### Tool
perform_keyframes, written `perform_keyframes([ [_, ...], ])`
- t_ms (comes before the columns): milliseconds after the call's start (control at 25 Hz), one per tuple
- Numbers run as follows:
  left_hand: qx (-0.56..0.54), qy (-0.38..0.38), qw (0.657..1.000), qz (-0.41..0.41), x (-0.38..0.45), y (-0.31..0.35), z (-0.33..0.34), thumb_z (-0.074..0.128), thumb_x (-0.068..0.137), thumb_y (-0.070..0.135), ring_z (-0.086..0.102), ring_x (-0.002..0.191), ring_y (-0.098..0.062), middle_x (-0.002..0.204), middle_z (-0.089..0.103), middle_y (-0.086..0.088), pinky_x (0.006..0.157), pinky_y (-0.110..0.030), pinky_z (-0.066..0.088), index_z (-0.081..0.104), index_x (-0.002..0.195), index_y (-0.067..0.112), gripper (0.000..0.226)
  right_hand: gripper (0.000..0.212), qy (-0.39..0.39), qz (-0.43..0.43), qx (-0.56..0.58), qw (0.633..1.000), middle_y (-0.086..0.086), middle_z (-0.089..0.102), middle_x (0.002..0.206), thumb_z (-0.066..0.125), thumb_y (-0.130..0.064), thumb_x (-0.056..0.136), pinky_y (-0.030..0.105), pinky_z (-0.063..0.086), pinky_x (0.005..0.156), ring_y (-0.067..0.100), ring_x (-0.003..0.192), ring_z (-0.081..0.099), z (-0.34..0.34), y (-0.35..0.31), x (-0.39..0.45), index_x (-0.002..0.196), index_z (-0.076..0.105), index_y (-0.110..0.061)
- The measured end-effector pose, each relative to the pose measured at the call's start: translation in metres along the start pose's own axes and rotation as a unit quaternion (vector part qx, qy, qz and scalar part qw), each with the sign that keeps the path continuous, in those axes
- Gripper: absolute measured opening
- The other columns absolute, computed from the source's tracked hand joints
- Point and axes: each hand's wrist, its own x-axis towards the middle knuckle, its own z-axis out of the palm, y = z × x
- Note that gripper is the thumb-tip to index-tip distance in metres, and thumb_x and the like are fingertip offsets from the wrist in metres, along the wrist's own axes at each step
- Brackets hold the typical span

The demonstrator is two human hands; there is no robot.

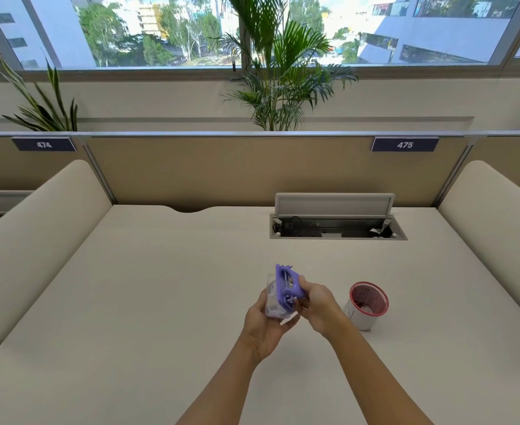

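Note:
A small clear plastic container [273, 299] is cupped from below in my left hand [264, 328], fingers curled round its base and side, above the middle of the desk. My right hand [318, 305] pinches its purple lid [288, 285], which stands tilted up on the container's right side with thin metal pieces showing on it. Whether the lid is hinged to the container or separate cannot be told. What lies inside the container is blurred.
A white cup with a red netted top [367, 303] stands just right of my hands. An open cable hatch [336, 227] sits in the cream desk [148, 286] at the back right. Padded dividers flank both sides; a partition closes the back.

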Motion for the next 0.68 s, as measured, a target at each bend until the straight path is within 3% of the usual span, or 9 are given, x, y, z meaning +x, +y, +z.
perform_keyframes([
  [160, 0.010, 0.031, 0.999, -0.005, 0.001, 0.001, -0.004, 0.033, 0.106, 0.034, 0.060, 0.101, -0.036, 0.133, 0.062, -0.024, 0.090, -0.048, 0.050, 0.058, 0.135, 0.009, 0.046, 0.030, -0.033, 0.090, 0.178, 0.979, 0.014, 0.067, 0.067, 0.044, -0.025, 0.104, 0.026, 0.054, 0.042, 0.024, 0.056, 0.063, -0.014, -0.001, 0.004, 0.097, 0.061, -0.001],
  [280, 0.024, 0.056, 0.998, 0.014, 0.002, 0.003, -0.011, 0.034, 0.106, 0.032, 0.059, 0.085, -0.031, 0.120, 0.065, -0.020, 0.083, -0.045, 0.052, 0.059, 0.132, 0.011, 0.042, 0.044, -0.013, 0.103, 0.205, 0.973, 0.010, 0.057, 0.055, 0.053, -0.047, 0.097, 0.029, 0.044, 0.053, 0.022, 0.052, 0.050, -0.030, 0.008, 0.011, 0.086, 0.059, -0.005],
  [400, 0.025, 0.074, 0.997, 0.020, 0.002, 0.002, -0.017, 0.035, 0.105, 0.032, 0.058, 0.081, -0.030, 0.117, 0.064, -0.019, 0.081, -0.044, 0.051, 0.058, 0.133, 0.009, 0.043, 0.054, -0.004, 0.113, 0.183, 0.977, 0.011, 0.052, 0.069, 0.067, -0.059, 0.082, 0.030, 0.041, 0.060, 0.023, 0.061, 0.045, -0.041, 0.019, 0.018, 0.089, 0.061, -0.006],
  [520, 0.030, 0.088, 0.995, 0.024, 0.001, 0.002, -0.021, 0.037, 0.105, 0.032, 0.058, 0.079, -0.030, 0.111, 0.066, -0.017, 0.080, -0.043, 0.051, 0.060, 0.129, 0.009, 0.041, 0.037, -0.008, 0.114, 0.144, 0.983, 0.009, 0.049, 0.075, 0.079, -0.032, 0.076, 0.029, 0.037, 0.057, 0.021, 0.062, 0.043, -0.045, 0.031, 0.022, 0.099, 0.059, -0.010],
  [680, 0.042, 0.103, 0.993, 0.026, 0.002, 0.003, -0.026, 0.040, 0.104, 0.033, 0.058, 0.081, -0.030, 0.112, 0.067, -0.016, 0.080, -0.043, 0.052, 0.060, 0.131, 0.008, 0.042, 0.031, 0.017, 0.137, 0.063, 0.988, 0.016, 0.061, 0.098, 0.060, -0.008, 0.093, 0.033, 0.044, 0.064, 0.025, 0.078, 0.055, -0.050, 0.049, 0.033, 0.123, 0.052, -0.007],
])
